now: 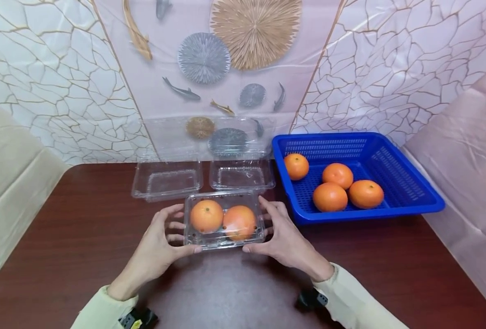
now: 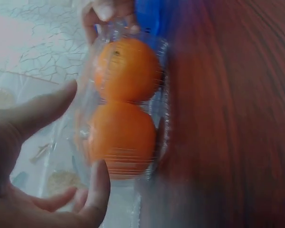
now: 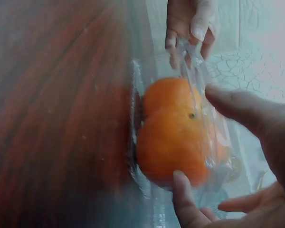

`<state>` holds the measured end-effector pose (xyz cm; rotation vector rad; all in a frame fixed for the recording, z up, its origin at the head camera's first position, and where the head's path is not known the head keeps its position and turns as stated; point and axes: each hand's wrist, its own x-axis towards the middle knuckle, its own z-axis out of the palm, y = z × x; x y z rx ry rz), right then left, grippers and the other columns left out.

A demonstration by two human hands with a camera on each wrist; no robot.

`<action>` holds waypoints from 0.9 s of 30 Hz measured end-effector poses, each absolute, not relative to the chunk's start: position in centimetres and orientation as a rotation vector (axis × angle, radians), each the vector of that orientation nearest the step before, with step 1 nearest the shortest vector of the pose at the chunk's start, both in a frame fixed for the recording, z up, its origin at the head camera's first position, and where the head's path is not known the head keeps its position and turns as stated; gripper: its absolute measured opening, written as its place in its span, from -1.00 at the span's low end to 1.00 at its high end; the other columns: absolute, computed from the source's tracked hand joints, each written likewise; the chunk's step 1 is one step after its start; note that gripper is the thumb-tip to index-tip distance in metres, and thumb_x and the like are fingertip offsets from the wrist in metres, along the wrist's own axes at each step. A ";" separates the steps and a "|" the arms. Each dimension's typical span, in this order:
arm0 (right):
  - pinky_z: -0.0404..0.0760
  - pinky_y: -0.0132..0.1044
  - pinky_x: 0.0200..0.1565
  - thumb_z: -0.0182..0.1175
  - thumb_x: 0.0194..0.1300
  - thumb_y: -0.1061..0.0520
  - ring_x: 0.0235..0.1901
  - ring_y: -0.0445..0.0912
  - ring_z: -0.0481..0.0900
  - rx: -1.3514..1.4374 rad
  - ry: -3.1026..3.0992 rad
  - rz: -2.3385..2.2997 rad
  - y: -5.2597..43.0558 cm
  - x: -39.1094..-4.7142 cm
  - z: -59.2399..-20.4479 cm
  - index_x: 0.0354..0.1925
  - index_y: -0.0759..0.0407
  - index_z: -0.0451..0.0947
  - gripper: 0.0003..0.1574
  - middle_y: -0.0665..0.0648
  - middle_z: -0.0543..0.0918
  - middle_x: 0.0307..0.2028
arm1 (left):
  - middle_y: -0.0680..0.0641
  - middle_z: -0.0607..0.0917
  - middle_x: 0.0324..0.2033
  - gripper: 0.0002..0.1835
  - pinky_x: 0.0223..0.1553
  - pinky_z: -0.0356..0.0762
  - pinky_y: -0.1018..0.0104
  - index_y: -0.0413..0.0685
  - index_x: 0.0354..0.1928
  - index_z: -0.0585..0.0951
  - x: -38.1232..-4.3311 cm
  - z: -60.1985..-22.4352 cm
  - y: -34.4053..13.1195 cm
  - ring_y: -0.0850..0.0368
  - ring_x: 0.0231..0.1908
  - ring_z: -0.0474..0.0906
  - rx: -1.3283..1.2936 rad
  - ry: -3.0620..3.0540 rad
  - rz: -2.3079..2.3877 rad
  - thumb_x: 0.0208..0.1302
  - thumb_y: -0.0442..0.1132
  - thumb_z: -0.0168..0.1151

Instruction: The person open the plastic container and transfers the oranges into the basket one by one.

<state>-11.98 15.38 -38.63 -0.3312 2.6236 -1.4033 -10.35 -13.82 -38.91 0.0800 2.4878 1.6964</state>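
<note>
In the head view a clear plastic clamshell box (image 1: 220, 245) stands on the brown table, its lid lying over two oranges: a left orange (image 1: 207, 215) and a right orange (image 1: 239, 222). My left hand (image 1: 156, 242) grips the box's left end, thumb at the near corner and fingers spread along the side. At the opposite end my right hand (image 1: 285, 237) holds it the same way, index finger reaching the far corner. Both wrist views show the two oranges through the clear plastic, with thumb and fingers around the box ends.
Behind the box, a left clear tray (image 1: 166, 183) and a right clear tray (image 1: 243, 178) stand with raised lids near the wall. A blue basket (image 1: 407, 183) at the right holds several oranges (image 1: 330, 197). Patterned sheeting (image 1: 349, 91) closes off the back and sides.
</note>
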 end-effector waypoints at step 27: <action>0.66 -0.43 -0.21 0.71 -0.17 0.12 -0.21 -0.09 0.59 -0.127 2.643 -1.533 14.9 -11.5 -38.3 0.35 0.17 0.44 0.11 0.16 0.63 -0.09 | -0.24 0.61 0.15 0.02 0.07 0.67 0.41 -0.10 0.41 0.30 -9.8 -38.8 -12.8 -0.02 0.06 0.62 -0.035 2.403 1.843 -0.13 -0.43 0.67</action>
